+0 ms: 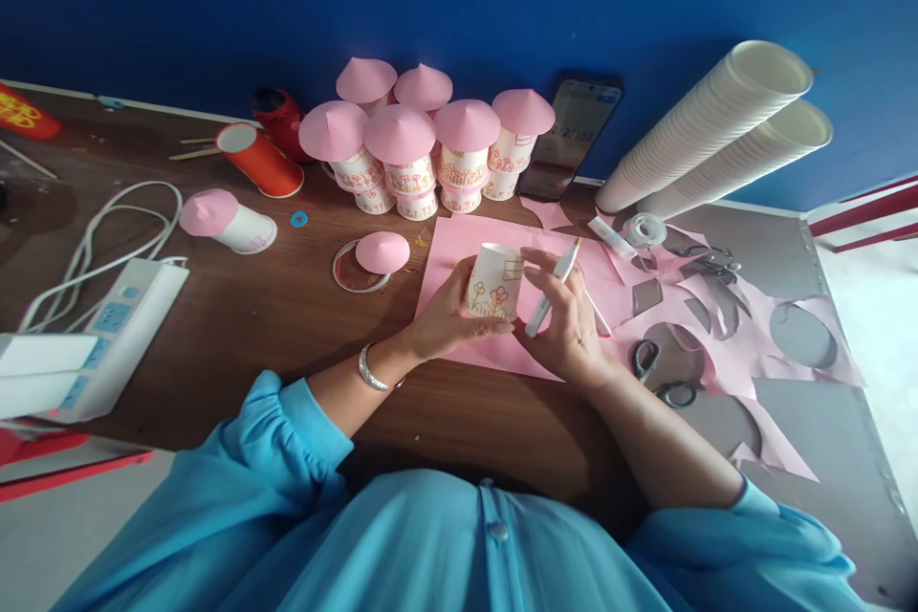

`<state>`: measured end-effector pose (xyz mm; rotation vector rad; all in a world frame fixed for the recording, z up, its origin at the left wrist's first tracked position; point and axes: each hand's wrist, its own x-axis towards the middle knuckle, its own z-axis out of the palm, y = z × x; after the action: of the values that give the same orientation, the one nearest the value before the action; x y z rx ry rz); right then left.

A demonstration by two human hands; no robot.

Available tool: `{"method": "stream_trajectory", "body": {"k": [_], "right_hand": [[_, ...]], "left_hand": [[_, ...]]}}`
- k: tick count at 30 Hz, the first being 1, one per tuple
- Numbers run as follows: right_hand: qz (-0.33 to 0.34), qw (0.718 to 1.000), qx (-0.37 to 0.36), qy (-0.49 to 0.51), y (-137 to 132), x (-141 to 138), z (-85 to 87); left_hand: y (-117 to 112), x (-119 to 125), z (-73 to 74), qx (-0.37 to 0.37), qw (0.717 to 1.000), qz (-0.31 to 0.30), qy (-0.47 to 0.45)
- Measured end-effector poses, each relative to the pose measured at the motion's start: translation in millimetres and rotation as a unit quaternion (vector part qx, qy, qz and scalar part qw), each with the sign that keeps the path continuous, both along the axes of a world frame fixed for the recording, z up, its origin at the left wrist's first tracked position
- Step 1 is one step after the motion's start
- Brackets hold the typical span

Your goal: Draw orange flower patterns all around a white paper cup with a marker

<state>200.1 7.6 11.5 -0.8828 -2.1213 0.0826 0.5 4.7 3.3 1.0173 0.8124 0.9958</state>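
My left hand (pixel 451 311) is wrapped round a white paper cup (pixel 493 282) with flowers and grass drawn on it in red and yellow, and a small window outline near its right side. Between the fingers of my right hand (pixel 570 325) sits a white marker (pixel 552 289), its tip pointing up and away. The right fingertips also touch the cup's right edge. Beneath both hands lies a pink paper sheet (pixel 448 249). Another thin white pen or stick (pixel 598 314) with a red end rests on it, partly behind the right hand.
Several cups with pink cone roofs (pixel 400 134) stand at the back. A phone (pixel 570 139) and two tall cup stacks (pixel 707 124) lean at the wall. Pink scraps (pixel 767 411) and scissors (pixel 645 359) lie right. Left are a power strip (pixel 119 335) and a red cup (pixel 262 163).
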Motion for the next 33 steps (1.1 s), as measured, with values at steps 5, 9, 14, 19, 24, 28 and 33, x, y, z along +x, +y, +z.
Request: {"method": "stream_trajectory", "body": {"k": [5,9,14,19,24,28,33], "right_hand": [[-0.009,0.998,-0.023,0.049,8,4,-3.7],[0.01,0.998,-0.048,0.029,9,5,-9.4],[0.03,0.996,-0.076,0.021,12,6,-14.7],[0.039,0.992,-0.111,0.036,13,8,-13.0],[0.031,0.992,-0.118,0.037,16,8,-18.5],[-0.008,0.991,-0.124,0.04,19,8,-26.8],[-0.039,0.988,-0.136,0.06,21,7,-32.8]], "left_hand": [[-1,-3,-3.0,0.126,0.989,0.02,0.078],[4,-4,-9.1,0.26,0.937,0.102,0.21],[9,-7,-18.2,0.358,0.855,0.138,0.35],[8,-10,-22.3,0.375,0.831,0.118,0.393],[7,-12,-19.8,0.367,0.851,0.121,0.355],[9,-15,-15.2,0.33,0.897,0.128,0.264],[17,-23,-12.3,0.248,0.923,0.238,0.173]]}}
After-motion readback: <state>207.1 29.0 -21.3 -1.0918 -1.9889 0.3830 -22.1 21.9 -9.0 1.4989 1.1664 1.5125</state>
